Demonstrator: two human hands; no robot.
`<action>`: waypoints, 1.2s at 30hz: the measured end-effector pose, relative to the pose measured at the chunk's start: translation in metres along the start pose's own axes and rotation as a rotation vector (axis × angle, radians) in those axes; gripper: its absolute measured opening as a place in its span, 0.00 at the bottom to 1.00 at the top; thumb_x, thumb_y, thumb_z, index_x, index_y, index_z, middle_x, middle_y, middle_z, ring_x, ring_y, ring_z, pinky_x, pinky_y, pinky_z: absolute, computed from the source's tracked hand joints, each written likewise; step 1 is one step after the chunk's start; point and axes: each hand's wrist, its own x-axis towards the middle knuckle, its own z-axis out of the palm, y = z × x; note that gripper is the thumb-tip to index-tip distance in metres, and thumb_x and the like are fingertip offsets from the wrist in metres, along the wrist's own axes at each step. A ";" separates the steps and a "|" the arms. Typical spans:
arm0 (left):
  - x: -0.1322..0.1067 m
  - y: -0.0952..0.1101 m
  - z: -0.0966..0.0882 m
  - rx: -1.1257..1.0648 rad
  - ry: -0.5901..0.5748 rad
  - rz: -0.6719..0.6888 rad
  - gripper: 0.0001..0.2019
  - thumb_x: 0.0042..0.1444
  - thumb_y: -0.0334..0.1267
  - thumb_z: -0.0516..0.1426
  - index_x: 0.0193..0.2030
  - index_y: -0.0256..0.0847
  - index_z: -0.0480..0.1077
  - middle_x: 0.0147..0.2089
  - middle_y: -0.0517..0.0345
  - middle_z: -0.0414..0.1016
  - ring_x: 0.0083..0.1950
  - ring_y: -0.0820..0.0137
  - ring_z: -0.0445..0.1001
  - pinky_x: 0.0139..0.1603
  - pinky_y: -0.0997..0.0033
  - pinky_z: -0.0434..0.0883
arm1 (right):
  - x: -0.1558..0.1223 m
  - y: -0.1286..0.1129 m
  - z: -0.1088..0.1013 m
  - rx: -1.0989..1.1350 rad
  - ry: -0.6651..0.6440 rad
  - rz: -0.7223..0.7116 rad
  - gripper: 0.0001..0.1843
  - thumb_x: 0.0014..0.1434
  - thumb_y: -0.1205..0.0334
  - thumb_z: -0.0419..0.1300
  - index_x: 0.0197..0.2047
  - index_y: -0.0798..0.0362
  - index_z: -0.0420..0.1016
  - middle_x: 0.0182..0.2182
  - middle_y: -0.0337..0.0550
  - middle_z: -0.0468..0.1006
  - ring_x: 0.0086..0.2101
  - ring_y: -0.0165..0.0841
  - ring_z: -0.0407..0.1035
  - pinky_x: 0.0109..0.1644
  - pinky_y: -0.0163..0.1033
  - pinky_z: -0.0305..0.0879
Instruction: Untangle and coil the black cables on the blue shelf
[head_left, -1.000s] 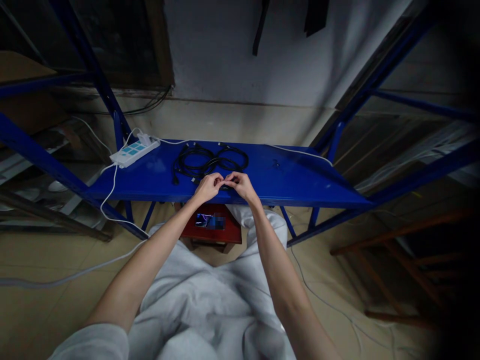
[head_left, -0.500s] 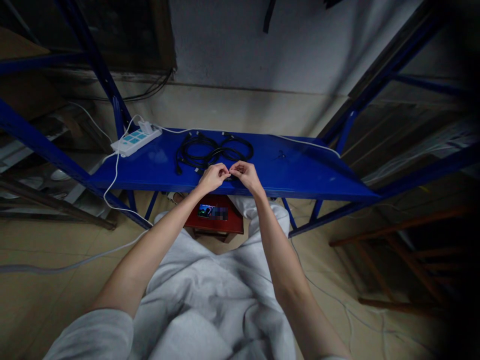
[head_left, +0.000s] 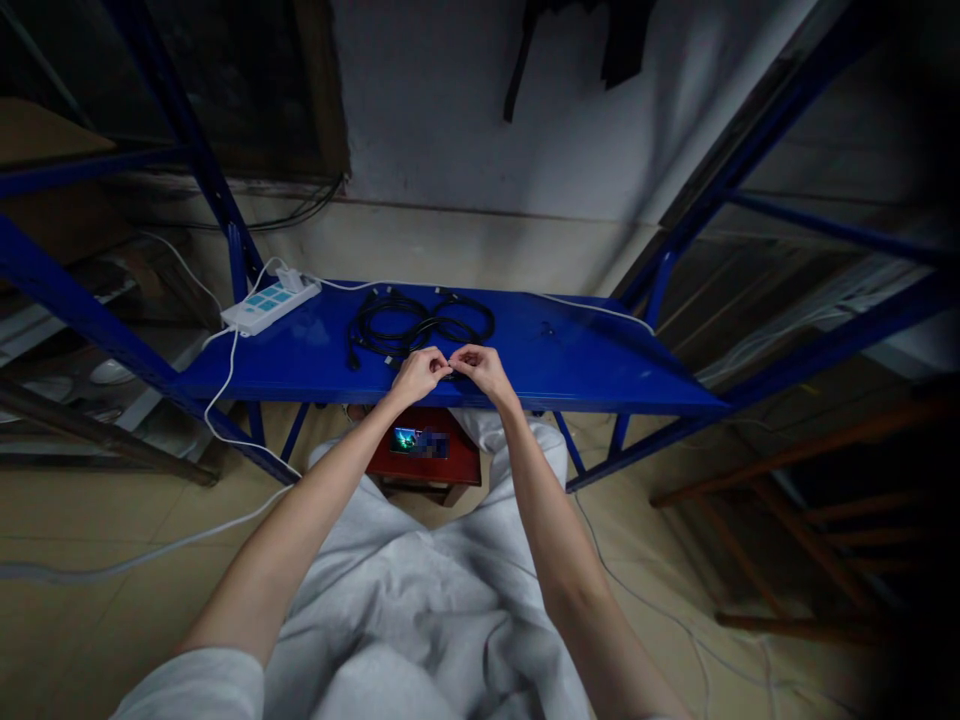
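My left hand and my right hand meet fingertip to fingertip over the front edge of the blue shelf. Both are closed in a pinch. What lies between the fingers is too small and dark to make out. Just behind them, black cables lie coiled in loose loops on the shelf, with their plug ends sticking out. A little dark piece rests on the shelf to the right of the coils.
A white power strip with a plug in it stands at the shelf's left end. Its white cord hangs over the front edge. Below, a phone with a lit screen lies on a red stool. Blue posts frame the shelf.
The view has tilted up slightly, so the shelf and hands appear lower. My hands stay together, pinched at the same place by the shelf's front edge. The phone's picture differs.
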 end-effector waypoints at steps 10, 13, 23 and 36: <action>0.003 -0.002 0.003 -0.046 0.053 0.005 0.05 0.60 0.35 0.60 0.33 0.39 0.75 0.34 0.58 0.74 0.33 0.71 0.69 0.36 0.70 0.65 | 0.002 0.004 0.003 -0.033 -0.012 -0.008 0.10 0.54 0.55 0.62 0.33 0.52 0.69 0.28 0.39 0.74 0.31 0.32 0.66 0.37 0.37 0.61; 0.003 -0.002 0.003 -0.056 0.047 0.019 0.06 0.61 0.34 0.59 0.33 0.39 0.75 0.35 0.57 0.74 0.35 0.70 0.70 0.38 0.70 0.65 | 0.001 0.002 0.005 -0.063 -0.021 -0.011 0.08 0.55 0.57 0.61 0.33 0.52 0.69 0.27 0.39 0.72 0.30 0.32 0.65 0.36 0.37 0.60; 0.003 0.002 0.000 0.001 0.066 -0.005 0.06 0.62 0.34 0.57 0.35 0.40 0.74 0.36 0.57 0.75 0.37 0.68 0.72 0.41 0.69 0.66 | 0.001 0.001 0.003 -0.036 -0.015 -0.041 0.09 0.57 0.56 0.62 0.34 0.53 0.72 0.29 0.41 0.75 0.31 0.32 0.68 0.39 0.38 0.64; 0.002 0.000 0.002 0.060 0.077 -0.012 0.06 0.63 0.35 0.57 0.37 0.41 0.75 0.37 0.56 0.76 0.38 0.67 0.73 0.39 0.69 0.65 | 0.005 0.013 -0.004 0.131 -0.057 0.038 0.19 0.47 0.48 0.73 0.36 0.55 0.81 0.33 0.44 0.80 0.34 0.34 0.72 0.41 0.39 0.68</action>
